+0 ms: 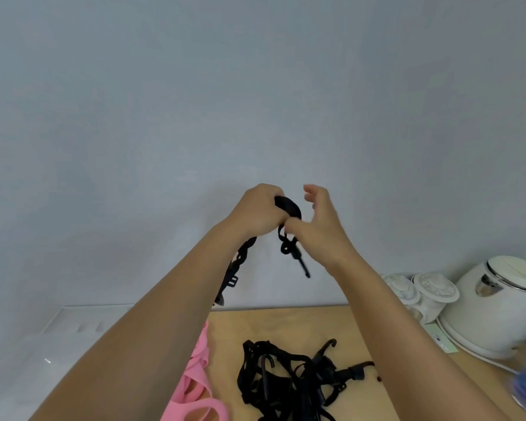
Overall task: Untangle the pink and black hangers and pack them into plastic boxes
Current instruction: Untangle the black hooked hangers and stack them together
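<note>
Black hanger (289,208) held high above the table (362,329), left hand (255,212) gripping it so it dangles free of the black heap (289,381) by the near edge; right hand (322,229) has fingers spread, thumb against it.

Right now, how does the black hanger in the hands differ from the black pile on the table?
The black hanger is up in the air, gripped by the left hand; the black pile lies on the table. The black hanger dangles loose and apart; the black pile is several hangers knotted together. The black hanger takes up far less room than the black pile. Both are black.
</note>
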`<state>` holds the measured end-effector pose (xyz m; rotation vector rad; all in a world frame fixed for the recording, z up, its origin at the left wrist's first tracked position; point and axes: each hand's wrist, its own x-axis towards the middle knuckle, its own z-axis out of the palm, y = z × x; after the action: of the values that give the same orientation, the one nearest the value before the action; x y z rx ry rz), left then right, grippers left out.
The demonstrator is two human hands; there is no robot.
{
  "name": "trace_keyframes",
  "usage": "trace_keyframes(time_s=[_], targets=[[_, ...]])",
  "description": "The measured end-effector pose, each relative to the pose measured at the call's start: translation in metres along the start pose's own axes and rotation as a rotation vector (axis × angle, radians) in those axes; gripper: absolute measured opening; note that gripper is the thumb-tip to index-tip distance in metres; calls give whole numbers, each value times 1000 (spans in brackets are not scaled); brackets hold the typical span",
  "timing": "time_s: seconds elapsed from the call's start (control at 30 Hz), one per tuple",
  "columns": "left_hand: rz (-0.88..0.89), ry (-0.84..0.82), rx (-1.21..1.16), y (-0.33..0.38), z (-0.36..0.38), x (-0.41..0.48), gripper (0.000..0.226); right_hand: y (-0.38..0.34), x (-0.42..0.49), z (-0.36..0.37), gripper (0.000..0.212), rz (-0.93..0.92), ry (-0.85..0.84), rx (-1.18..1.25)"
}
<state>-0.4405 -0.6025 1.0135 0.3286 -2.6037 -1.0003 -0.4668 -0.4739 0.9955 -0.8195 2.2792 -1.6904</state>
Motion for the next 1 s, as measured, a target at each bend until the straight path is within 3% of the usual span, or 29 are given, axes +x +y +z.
trace_keyframes(time_s=[0.03, 0.1, 0.2, 0.3, 0.5, 0.63, 0.73, 0.83, 1.0], targets=[[13, -33, -22, 1, 1, -1, 13, 3, 2, 2, 70, 32, -124, -19], [43, -35, -42, 1, 3, -3, 24, 6, 2, 7, 64, 42, -222, 29], [64, 57, -59, -10, 5, -5, 24, 10, 5, 7, 23, 119, -96, 201], [-18, 125, -9, -38, 13, -6, 11, 7, 9, 0, 17, 110, 49, 157], [-319, 78, -580, -58, 19, -7, 11, 32, 12, -13, 10, 148, 85, 109], [-359, 9, -773, -43, 11, -3, 15, 59, 8, -6, 16, 192, 40, 116], [-372, 19, -829, -27, 6, -2, 32, 71, 3, 4, 17, 145, -38, 166], [-349, -2, -984, -14, 3, -2, 29, 77, -1, 13, 22, 111, -100, 245], [-348, -25, -1183, 5, 2, -2, 27, 75, -5, 24, 11, 115, -179, 351]])
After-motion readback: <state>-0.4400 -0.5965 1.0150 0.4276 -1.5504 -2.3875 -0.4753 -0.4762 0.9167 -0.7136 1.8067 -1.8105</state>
